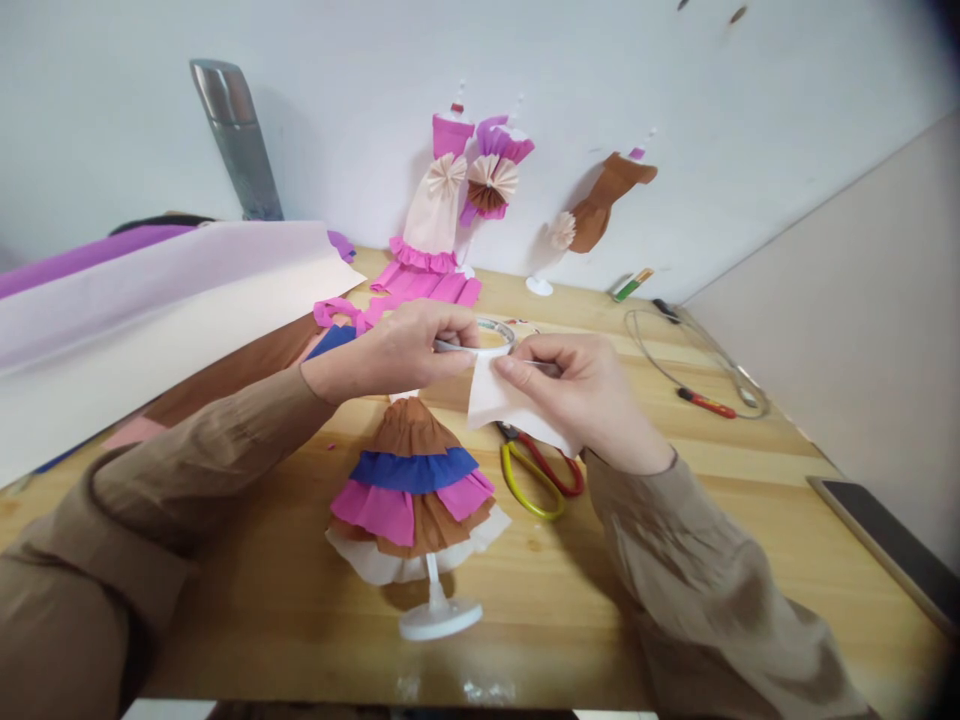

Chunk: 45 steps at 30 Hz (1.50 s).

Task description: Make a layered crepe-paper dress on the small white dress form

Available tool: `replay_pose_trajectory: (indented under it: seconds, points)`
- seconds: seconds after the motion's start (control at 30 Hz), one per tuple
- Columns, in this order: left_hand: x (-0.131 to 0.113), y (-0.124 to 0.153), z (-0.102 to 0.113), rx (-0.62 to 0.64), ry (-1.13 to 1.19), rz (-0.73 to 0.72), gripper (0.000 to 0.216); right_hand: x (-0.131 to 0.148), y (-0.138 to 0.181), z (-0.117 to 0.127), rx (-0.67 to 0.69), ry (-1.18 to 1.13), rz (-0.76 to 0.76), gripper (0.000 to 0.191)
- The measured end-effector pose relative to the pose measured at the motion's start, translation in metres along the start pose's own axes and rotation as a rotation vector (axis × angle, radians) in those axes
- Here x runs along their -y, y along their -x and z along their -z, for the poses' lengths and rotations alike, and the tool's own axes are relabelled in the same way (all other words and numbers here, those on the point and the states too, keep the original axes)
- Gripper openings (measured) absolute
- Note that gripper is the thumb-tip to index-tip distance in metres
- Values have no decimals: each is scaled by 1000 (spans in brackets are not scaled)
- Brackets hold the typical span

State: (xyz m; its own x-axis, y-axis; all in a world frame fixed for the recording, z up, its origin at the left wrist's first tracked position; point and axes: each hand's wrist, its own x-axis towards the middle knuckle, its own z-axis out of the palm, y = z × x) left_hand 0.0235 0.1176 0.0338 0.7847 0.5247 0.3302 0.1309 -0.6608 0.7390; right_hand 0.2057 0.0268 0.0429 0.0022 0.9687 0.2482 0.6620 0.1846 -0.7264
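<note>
My left hand (409,350) is closed around the top of a small mannequin on a white stand (439,615), which wears a layered crepe paper skirt (411,490) in brown, blue, pink and cream. Between its fingers runs a thin clear strip from a tape roll (495,335) just behind. My right hand (592,395) pinches a piece of cream crepe paper (499,400) together with the strip's end. Both hands meet above the skirt.
Scissors (536,470) with yellow and red handles lie under my right hand. Rolls of cream, lilac and brown crepe paper (150,300) lie at left. Three dressed mannequins (450,215) stand at the wall. A wire loop (697,365), a red-handled tool (706,403) and a phone (889,540) lie right.
</note>
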Motion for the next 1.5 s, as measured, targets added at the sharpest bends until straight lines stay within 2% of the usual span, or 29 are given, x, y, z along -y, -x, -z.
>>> replay_pose_trajectory:
  seconds: [0.1, 0.23, 0.47, 0.6, 0.7, 0.87, 1.1, 1.27, 1.5]
  points:
    - [-3, 0, 1, 12, -8, 8, 8, -1, 0, 0, -8, 11, -2, 30]
    - [-10, 2, 3, 42, 13, 89, 8, -4, -1, 1, -6, 4, -8, 30]
    - [-4, 1, -7, -93, -45, 56, 15, -2, -2, 0, 28, -2, -10, 31]
    - [1, -1, -6, -135, -55, 33, 14, -1, -2, 10, 135, -2, -11, 31]
    - [4, -3, 0, -164, -61, 35, 13, -5, -4, 21, 156, -15, -31, 29]
    - [7, -4, 4, -178, -91, 20, 13, -11, -4, 26, 113, 2, -17, 22]
    - [2, -3, -1, -171, -94, 55, 12, -16, -5, 3, -20, 132, 119, 6]
    - [3, -3, -5, -207, -149, 31, 14, -22, -6, -2, -115, 241, 195, 8]
    - [4, -5, -5, -205, -174, -6, 18, -20, -7, 4, -93, 246, 254, 13]
